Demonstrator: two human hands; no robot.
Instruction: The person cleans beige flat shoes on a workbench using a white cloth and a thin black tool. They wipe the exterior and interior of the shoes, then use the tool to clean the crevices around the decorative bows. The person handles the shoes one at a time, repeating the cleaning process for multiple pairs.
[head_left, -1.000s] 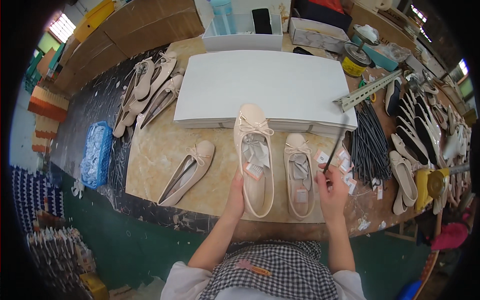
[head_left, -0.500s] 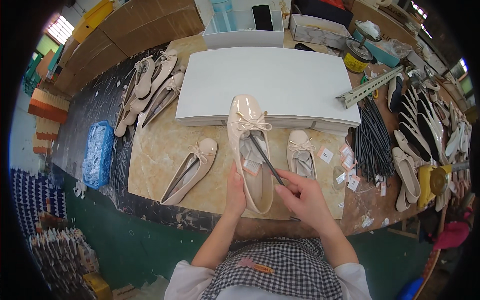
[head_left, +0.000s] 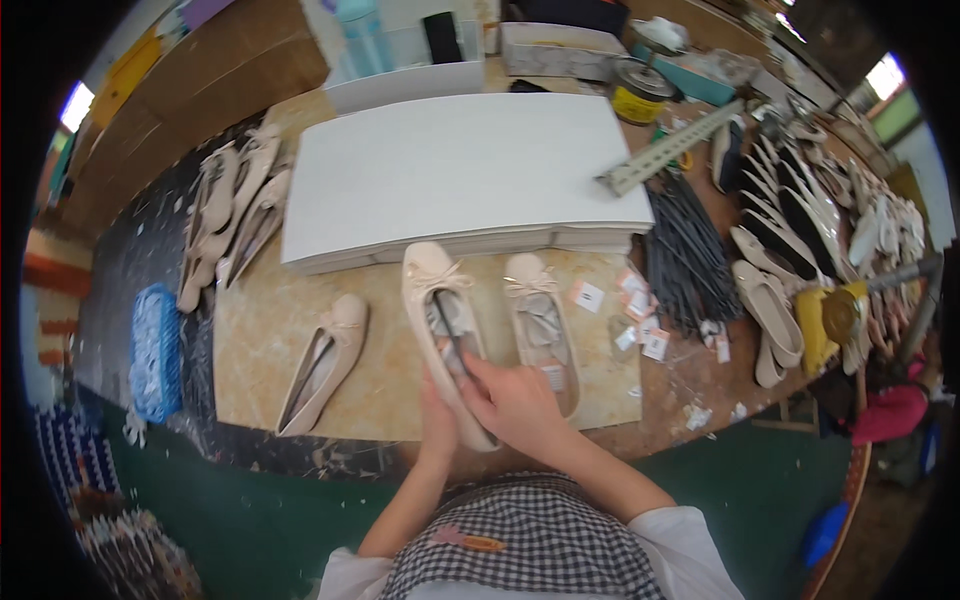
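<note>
My left hand [head_left: 438,420] is wrapped round the heel end of a beige ballet flat [head_left: 415,320] with a bow, held toe-away over the table. Between the thumb and fingers of my right hand [head_left: 522,405] is a thin dark stick [head_left: 445,315], which lies lengthwise in the shoe's opening, its far end toward the toe. Crumpled pale paper shows in the shoe's front. A second beige flat [head_left: 526,275], with paper and a tag inside, lies just right of it. Another beige flat [head_left: 345,345] lies tilted to the left, a dark stick inside.
Beyond the shoes stands a stack of white sheets [head_left: 450,170]. On the right lie dark sticks [head_left: 690,260], small tags [head_left: 635,300], a metal angle bar [head_left: 670,150] and many shoes [head_left: 770,310]. On the left are more flats [head_left: 235,200] and a blue basket [head_left: 155,350].
The held flat has come lower and nearer to me. My right hand has moved into its opening, and less of the stick sticks out. The whole view has shifted.
</note>
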